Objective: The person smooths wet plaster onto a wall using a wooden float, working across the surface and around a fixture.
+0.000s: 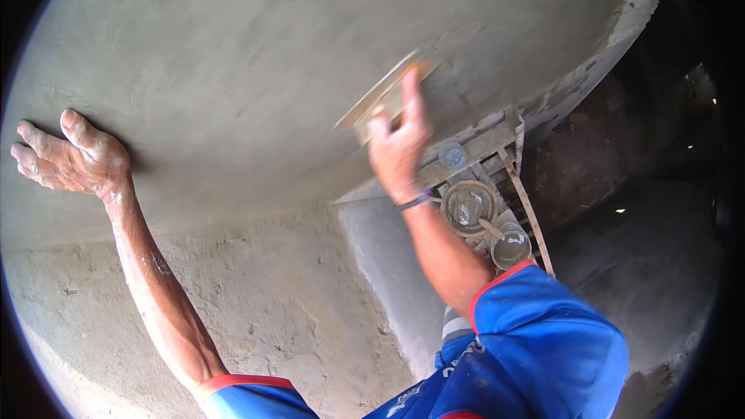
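Observation:
My left hand rests against the smooth grey plaster surface at the far left, fingers apart and nothing in it. Pale plaster smears its fingertips and forearm. Near the middle, my right hand grips a plastering float, its long flat blade edge laid along the damp plaster. Motion blurs the float, so its handle is mostly hidden by my fingers. A dark band circles my right wrist.
Below my right forearm, a plank scaffold carries a round bucket of wet mix, a smaller tub and a bluish container. Rougher plaster covers the lower wall. A ragged plaster edge borders the dark area at right.

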Motion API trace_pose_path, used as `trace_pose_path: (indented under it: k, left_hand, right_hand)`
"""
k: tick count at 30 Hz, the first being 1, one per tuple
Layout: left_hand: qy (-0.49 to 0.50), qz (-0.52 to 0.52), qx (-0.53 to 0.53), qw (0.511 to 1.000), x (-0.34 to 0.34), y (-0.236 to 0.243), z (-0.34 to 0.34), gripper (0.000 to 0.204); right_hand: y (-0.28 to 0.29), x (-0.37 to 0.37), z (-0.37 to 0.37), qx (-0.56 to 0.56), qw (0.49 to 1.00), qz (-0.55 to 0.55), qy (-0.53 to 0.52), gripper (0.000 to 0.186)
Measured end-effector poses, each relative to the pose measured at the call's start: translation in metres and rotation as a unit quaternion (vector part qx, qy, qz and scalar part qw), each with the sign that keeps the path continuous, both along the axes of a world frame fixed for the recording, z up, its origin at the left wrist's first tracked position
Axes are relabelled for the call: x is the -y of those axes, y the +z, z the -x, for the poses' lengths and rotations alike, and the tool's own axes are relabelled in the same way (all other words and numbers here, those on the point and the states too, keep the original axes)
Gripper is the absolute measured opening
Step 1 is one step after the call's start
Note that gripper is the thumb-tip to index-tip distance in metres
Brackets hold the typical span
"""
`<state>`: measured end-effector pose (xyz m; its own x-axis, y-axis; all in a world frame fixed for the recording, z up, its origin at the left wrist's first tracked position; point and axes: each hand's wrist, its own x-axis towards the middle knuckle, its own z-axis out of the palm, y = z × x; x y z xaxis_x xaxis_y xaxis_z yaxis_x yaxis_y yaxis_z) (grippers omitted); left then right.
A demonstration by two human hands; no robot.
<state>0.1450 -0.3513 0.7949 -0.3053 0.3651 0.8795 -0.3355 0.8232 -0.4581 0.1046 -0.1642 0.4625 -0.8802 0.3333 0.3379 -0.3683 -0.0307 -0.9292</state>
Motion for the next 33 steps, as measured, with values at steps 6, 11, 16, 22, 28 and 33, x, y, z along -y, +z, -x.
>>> trace_pose_path:
  k: [6,11,16,22,28,33]
  left_hand:
    - [0.03,0.028,-0.005,0.999,-0.011,0.015,0.007,0.084]
    - [0.029,0.001,0.006,1.0,-0.006,0.009,-0.009,0.095]
    - [0.002,0.055,-0.014,0.998,-0.011,0.013,-0.003,0.099]
    - [0.015,-0.014,0.009,1.0,-0.012,0.004,0.006,0.101]
    - [0.02,-0.015,0.033,0.999,-0.016,0.008,-0.008,0.096]
    - [0.004,0.017,-0.024,1.0,-0.01,0.009,0.001,0.103]
  right_hand:
    - [-0.091,0.065,-0.162,0.207,0.916,-0.047,0.34,0.075]
    - [-0.046,-0.014,-0.058,0.095,0.991,0.054,0.082,0.068]
    - [-0.014,-0.011,0.003,0.082,0.993,0.081,0.031,0.07]
    - [-0.101,0.093,-0.159,0.234,0.933,0.009,0.273,0.074]
    - [-0.063,0.007,-0.069,0.219,0.956,0.136,0.143,0.069]
    - [-0.057,0.019,-0.026,0.186,0.974,0.118,0.051,0.07]
